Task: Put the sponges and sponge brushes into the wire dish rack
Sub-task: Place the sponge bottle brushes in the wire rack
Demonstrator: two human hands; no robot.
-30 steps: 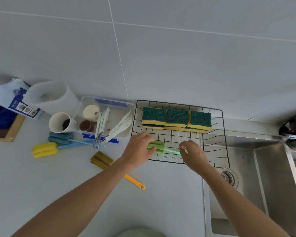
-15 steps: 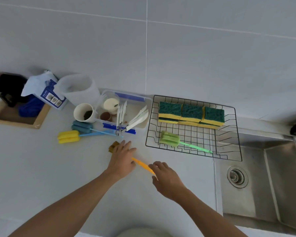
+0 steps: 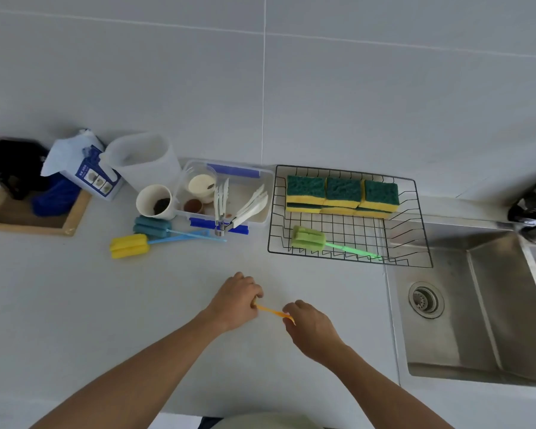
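The black wire dish rack stands at the back of the counter beside the sink. Inside it lie several green-and-yellow sponges along its back and a green sponge brush at its front. I hold an orange-handled sponge brush over the counter in front of the rack: my left hand is closed over its sponge head, which is hidden, and my right hand pinches the handle's end. A yellow sponge brush and a teal sponge brush lie on the counter to the left.
A clear plastic tray with tongs and small cups sits left of the rack, with a paper cup, a white jug and a wooden tray further left. The steel sink lies to the right.
Both hands let go of the green brush in the rack, moved left to the orange-handled brush, took hold of it and carried it toward me over the counter.
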